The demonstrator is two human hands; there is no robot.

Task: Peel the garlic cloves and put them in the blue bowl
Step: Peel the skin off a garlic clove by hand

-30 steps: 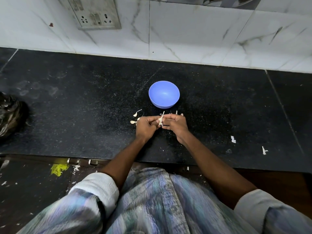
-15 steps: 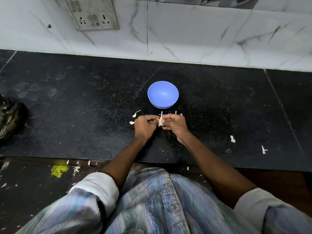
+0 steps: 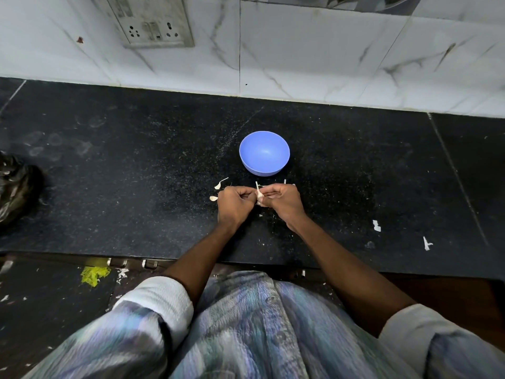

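Far left edge of the black granite countertop (image 3: 136, 165) there's a crumpled black plastic bag (image 3: 16, 187), and up on the marble wall tiles (image 3: 328, 50) a switch-and-socket plate (image 3: 153, 23). Down below the counter edge, a yellow-green scrap (image 3: 94, 274) sits on the dark floor.

Moving toward the middle, a couple of loose garlic skins (image 3: 220, 184) lie on the counter just left of the left hand (image 3: 235, 205). That hand's fingers are curled in, fingertips pinching at the garlic clove (image 3: 259, 198) held between both hands. A strip of papery skin sticks up off the clove. The right hand (image 3: 284, 203) is curled the same way, gripping the clove from the other side, just above the counter.

Right behind the hands is the blue bowl (image 3: 264, 153), upright, near them but not touching; nothing visible inside it. Further right, two white scraps (image 3: 376, 225) lie on the counter, well apart from everything.
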